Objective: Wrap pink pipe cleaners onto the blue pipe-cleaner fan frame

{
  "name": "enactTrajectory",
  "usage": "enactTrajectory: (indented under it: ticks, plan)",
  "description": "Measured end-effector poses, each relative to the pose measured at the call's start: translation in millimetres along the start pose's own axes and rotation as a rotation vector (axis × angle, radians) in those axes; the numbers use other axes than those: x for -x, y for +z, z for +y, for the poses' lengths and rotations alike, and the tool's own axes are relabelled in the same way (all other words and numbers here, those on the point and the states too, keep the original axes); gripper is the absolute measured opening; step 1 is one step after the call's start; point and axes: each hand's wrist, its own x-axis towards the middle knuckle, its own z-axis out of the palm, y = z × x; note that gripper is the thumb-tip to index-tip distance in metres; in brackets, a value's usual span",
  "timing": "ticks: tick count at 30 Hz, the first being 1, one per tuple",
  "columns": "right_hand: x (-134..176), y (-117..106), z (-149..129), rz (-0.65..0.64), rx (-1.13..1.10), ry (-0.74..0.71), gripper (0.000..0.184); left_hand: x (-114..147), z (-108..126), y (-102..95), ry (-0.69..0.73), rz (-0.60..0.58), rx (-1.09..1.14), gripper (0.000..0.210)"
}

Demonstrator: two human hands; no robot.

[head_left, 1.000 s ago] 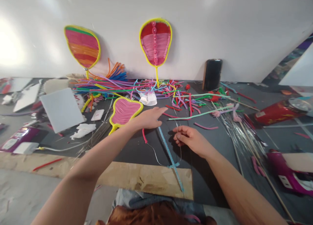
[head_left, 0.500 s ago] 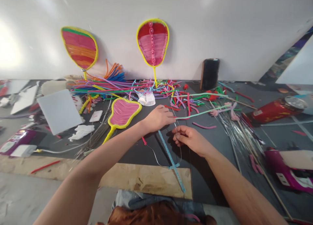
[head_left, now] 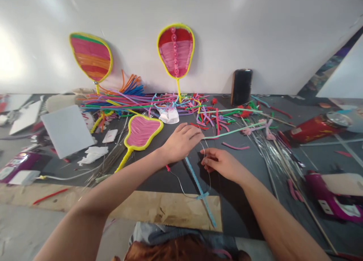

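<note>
A bare wire loop [head_left: 183, 192] is attached to a light-blue fuzzy handle [head_left: 195, 178], which slants down over the table edge. Red-pink wrapping [head_left: 168, 168] shows on the loop's left side, where my left hand [head_left: 181, 142] covers much of it. The fingers of that hand bend down and close at the top of the wire. Lower and to the right, my right hand [head_left: 219, 162] pinches the wire's right side between thumb and fingers. A pale-green pipe cleaner [head_left: 232, 132] runs rightward from near my left fingertips.
Behind my hands lie many loose pipe cleaners [head_left: 127, 102]. A finished pink fan [head_left: 143, 132] lies on the left; two more fans, one pink [head_left: 176, 51] and one striped [head_left: 92, 57], lean on the wall. A phone [head_left: 241, 87], red can [head_left: 317, 128] and purple glue gun [head_left: 326, 200] are rightward.
My left hand has shifted slightly and its fingers look more stretched over the wire. My right hand keeps its pinch in almost the same place. The whole view has moved a little.
</note>
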Motion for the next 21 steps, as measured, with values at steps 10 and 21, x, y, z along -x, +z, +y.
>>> enactTrajectory:
  ticks: [10, 21]
  plan:
    - [7, -27, 3, 0.217, 0.357, -0.062, 0.010, 62, 32, 2.2, 0.053, -0.074, 0.093, 0.032]
    - [2, -17, 7, 0.227, 0.394, -0.106, 0.018, 53, 25, -13.8, 0.138, -0.018, -0.065, 0.013]
